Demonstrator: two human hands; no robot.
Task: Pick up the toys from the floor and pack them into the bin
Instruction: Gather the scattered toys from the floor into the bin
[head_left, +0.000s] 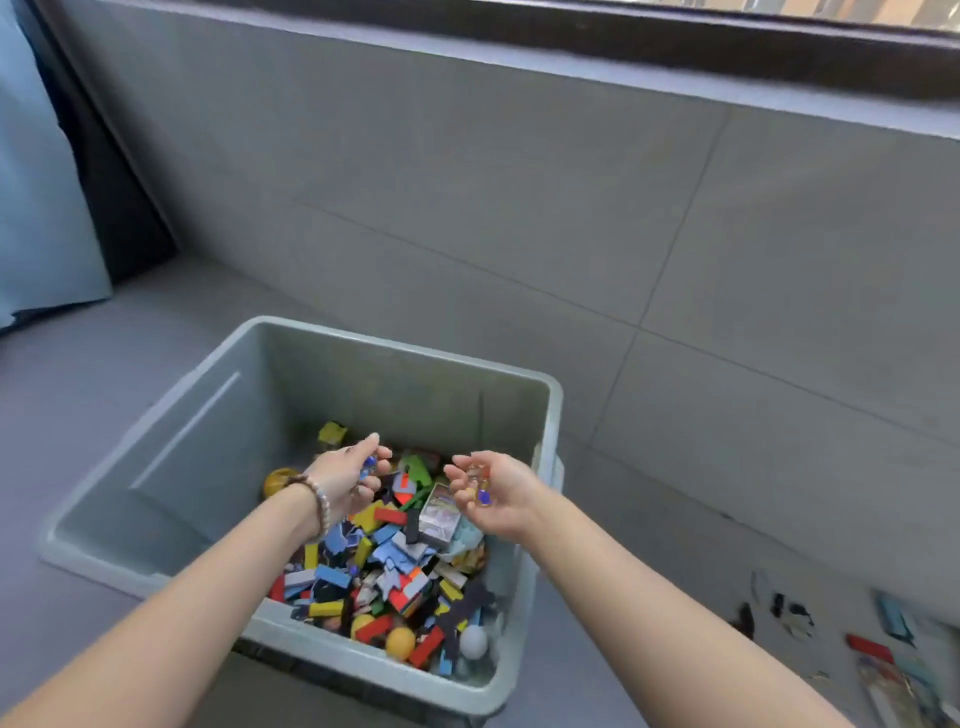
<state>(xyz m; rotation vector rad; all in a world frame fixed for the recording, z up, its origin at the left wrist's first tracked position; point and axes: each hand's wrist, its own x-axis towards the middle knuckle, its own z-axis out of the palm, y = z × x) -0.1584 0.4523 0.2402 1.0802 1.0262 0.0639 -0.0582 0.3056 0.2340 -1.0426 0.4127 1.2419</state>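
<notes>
grey tiled floor (78, 415) running up to a low wall, and the big grey plastic bin (395, 353) sits on it right in front of the person, so both arms reach it without stretching. the bin is maybe a third full: a heap of coloured blocks (384, 561) slumped toward the near right corner, plus an orange ball (400, 643) and a white ball (474, 642) at the near wall.

not done yet imo, there's a scatter of leftover toys (883, 654) on the floor off to the right, well apart from the bin.

both hands hang over the heap, inside the rim, which looks like the spot to drop from so nothing bounces out. the right hand (496, 499) is cupped palm up, fingers curled round a few glassy marbles (484, 496) so they can't roll off. the left hand (345, 486), beaded bracelet (319, 499) on the wrist, pinches a small blue piece (370, 462); too tiny to say what it is.
</notes>
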